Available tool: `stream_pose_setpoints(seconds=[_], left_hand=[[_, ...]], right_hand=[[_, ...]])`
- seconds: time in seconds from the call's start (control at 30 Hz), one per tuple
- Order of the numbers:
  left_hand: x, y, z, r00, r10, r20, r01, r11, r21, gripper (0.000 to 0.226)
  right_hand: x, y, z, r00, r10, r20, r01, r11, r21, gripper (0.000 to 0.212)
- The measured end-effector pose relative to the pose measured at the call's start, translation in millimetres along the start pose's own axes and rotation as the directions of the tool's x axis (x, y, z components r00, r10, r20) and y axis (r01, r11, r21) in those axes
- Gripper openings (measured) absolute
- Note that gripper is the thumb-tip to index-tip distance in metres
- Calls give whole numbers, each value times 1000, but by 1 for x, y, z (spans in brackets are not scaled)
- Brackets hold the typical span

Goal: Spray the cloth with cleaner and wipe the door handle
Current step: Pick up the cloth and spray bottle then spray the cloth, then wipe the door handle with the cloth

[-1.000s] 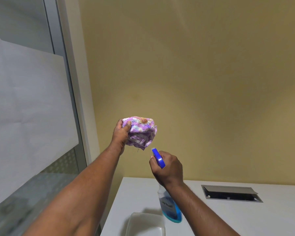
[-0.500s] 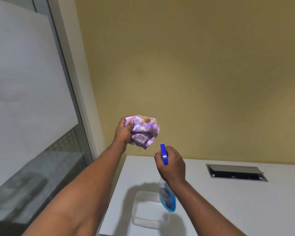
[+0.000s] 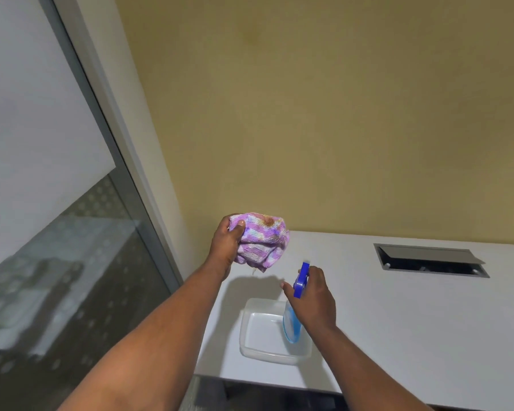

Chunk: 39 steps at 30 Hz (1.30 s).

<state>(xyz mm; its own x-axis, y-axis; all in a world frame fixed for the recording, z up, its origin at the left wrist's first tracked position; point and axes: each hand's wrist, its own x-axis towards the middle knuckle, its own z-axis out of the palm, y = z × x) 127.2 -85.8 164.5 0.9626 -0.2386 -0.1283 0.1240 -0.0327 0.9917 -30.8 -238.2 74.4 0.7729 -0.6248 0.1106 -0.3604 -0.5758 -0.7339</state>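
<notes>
White desk (image 3: pixel 413 315) under a yellow wall. Left hand (image 3: pixel 224 247) gripped the bunched cloth (image 3: pixel 263 241); at its 5 o'clock, right hand (image 3: pixel 315 301), wrapped round the spray bottle (image 3: pixel 293 324), had dropped toward the tub (image 3: pixel 258 348). Spraying looked finished.

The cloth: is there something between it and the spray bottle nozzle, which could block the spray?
Nothing visible does. The left hand holds the cloth bunched up in the air, and the right hand holds the spray bottle lower right of it, with only open air between them.

One cloth (image 3: pixel 263 238), one spray bottle (image 3: pixel 293 324), one clear tray (image 3: pixel 267 354) — two hands, left (image 3: pixel 224 247) and right (image 3: pixel 316 301) — one surface (image 3: pixel 428 321).
</notes>
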Motion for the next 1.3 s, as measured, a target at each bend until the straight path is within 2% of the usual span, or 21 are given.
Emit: stream_pose_setpoints(seconds=[0.13,0.3,0.4,0.6,0.7,0.87,0.97,1.07,1.13,1.2,1.3], left_hand=[[14,-29,-2,999,-50,10,50,999,-10,13],[23,-47,0,998,-64,29,65,997,-36,12],[24,-46,1,997,-68,35,69,997,-39,13],[13,-21,5,998,-34,52,36,998,-52,10],[3,-5,4,999,-8,52,11,999,-51,11],[-31,30,3,997,66,40,-63,996,-57,12],[-62,49,4,994,108,16,-106,991,-79,11],[-101,67,0,990,143,-17,-144,983,-114,9],[-131,78,-4,984,171,-48,-176,975,-135,9],[-164,88,-10,979,188,-75,-197,970,-140,10],[-210,100,-19,970,206,-131,-223,966,-129,13]], right_hand=[[-4,28,21,993,96,75,-96,995,-3,67],[-15,54,32,976,147,163,-159,985,66,74],[-19,57,34,971,151,186,-167,983,71,81],[-27,64,18,958,130,255,-145,989,39,110],[-33,56,-1,966,73,247,-82,996,25,119],[-36,14,-44,982,-167,87,164,985,50,110],[-35,-31,-69,963,-267,31,259,953,158,100],[-40,-78,-88,956,-291,-24,278,884,377,94],[-49,-108,-100,969,-249,-4,205,791,576,101],[-62,-132,-109,977,-193,88,68,676,734,106],[-85,-153,-120,958,-183,220,-89,540,837,100]])
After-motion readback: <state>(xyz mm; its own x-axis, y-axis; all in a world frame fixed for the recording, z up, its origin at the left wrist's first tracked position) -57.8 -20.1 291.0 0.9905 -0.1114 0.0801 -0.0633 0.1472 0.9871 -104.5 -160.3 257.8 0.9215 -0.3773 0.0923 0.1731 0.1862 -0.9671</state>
